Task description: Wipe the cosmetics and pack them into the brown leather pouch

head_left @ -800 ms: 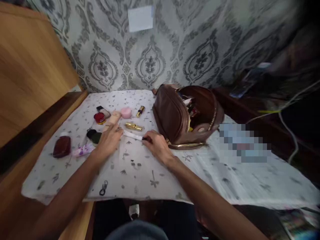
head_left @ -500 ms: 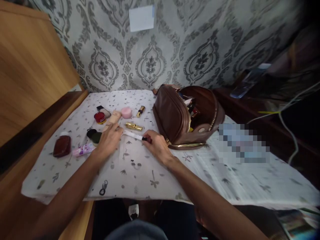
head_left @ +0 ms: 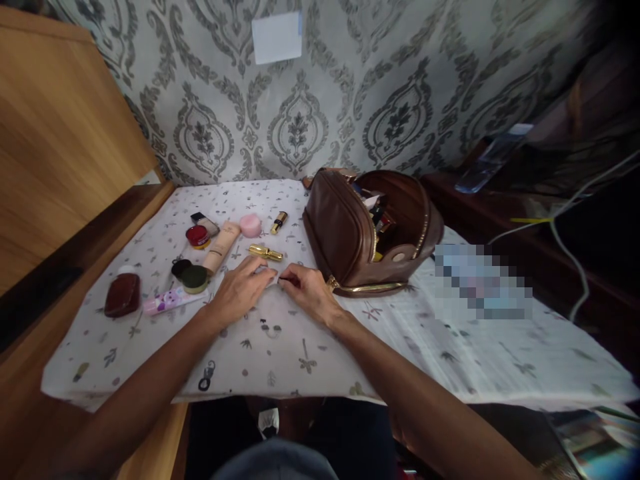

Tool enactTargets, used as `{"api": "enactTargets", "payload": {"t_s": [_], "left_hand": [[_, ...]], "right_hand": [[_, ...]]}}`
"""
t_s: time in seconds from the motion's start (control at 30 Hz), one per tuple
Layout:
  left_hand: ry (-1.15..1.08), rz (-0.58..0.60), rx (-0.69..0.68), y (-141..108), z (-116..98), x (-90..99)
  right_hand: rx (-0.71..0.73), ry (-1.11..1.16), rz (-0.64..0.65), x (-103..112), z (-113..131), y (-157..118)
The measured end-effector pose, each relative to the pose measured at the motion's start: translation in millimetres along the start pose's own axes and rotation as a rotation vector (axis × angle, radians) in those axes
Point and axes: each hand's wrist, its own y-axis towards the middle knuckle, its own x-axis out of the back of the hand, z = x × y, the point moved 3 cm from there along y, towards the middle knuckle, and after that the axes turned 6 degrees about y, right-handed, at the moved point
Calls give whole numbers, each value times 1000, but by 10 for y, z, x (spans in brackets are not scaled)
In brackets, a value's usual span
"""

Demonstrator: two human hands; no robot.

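Observation:
Between my two hands is a slim white tube with a dark end, mostly covered by fingers. My left hand is closed around its white part. The fingertips of my right hand pinch its dark end, close beside the left fingertips. Just behind the left hand lies a gold lipstick tube. A beige squeeze tube and an open dark green round tin are to its left. The brown cosmetic bag, unzipped with makeup items inside, stands right behind my right hand.
Around the left side lie a purple-and-white tube, a reddish-brown bottle, a red jar, a pink round container and a small black-and-gold tube. A pixelated object is at right. A wooden panel borders the left.
My left hand has moved right, off the beige tube, and closed over the white tube's pale part, meeting my right hand. The right hand stays on the dark end. The view has shifted slightly.

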Motion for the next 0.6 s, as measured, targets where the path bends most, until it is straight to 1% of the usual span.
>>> {"api": "enactTargets", "payload": {"t_s": [0.2,0.43,0.5,0.6], "left_hand": [[42,95,91,-8,153,52],[83,231,185,-2,286,114],[107,251,199,-5,311,127],[154,251,226,-20,361,134]], "right_hand": [[-38,-91,8,4,-31,0],[-15,-177,-5,-13,-36,-10],[-10,-184,-10,-21,-44,-8],[-21,-192,-14,-23,-58,-7]]}}
